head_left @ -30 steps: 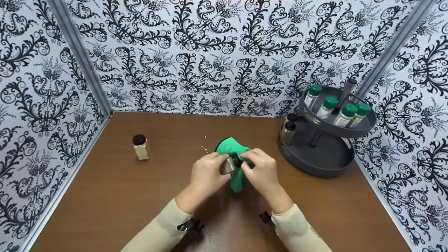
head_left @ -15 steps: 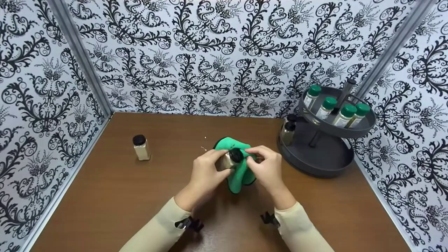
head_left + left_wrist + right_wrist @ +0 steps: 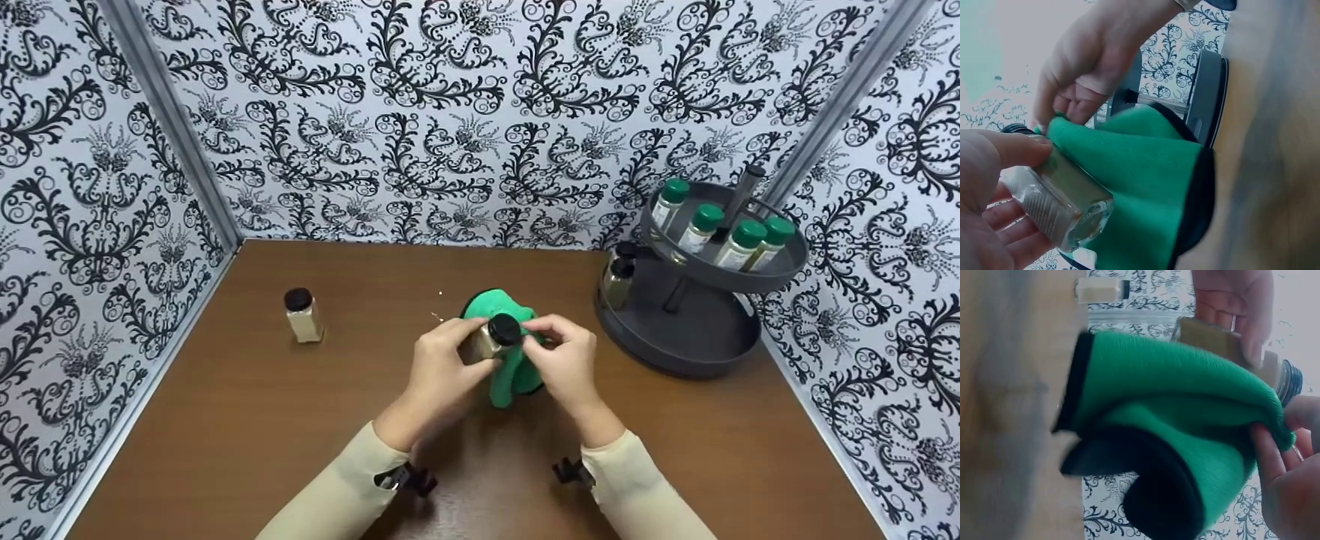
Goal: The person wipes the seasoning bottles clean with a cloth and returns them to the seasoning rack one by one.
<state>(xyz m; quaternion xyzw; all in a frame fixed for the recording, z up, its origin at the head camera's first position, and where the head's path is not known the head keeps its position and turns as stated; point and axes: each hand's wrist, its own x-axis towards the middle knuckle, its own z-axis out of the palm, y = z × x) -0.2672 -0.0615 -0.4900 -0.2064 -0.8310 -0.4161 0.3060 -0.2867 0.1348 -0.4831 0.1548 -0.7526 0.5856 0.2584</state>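
"Starting big: what to note first?"

"Patterned walls (image 3: 420, 112), then a brown surface (image 3: 187, 420) spread out between them."

"And farther down the scale?"

"Toward the right, a dark two-tier rack (image 3: 701, 330). Well apart from it, nearer the middle, a green cloth (image 3: 1145, 174), dark-edged, held up with its loose end drooping."

"Held how?"

"Left hand (image 3: 442, 356): pinching a clear jar (image 3: 1069, 197), thumb on one side, fingers on the other. Right hand (image 3: 566, 356): pinching a fold of the cloth, close to the jar's top."

"On to bottles and jars, then."

"Green-capped bottles (image 3: 740, 246) on the upper tier, dark-capped jars (image 3: 619, 281) on the lower. Toward the left, a black-capped jar (image 3: 304, 322) standing upright. As for the pinched one: raised above the surface, tilted, cloth alongside."

"And smaller still?"

"Its black cap (image 3: 504, 328), tipped toward the right hand. Hard to tell: touching the cloth or merely beside it. Last, pale specks (image 3: 438, 317) scattered on the surface."

"Which step to call it?"

"Most likely wiping the jar, around neck and cap, judging by the grip."

"Calling for what next?"

"Probably for a steady left pinch, a slow turn of the jar, and light rubbing with the folded cloth."
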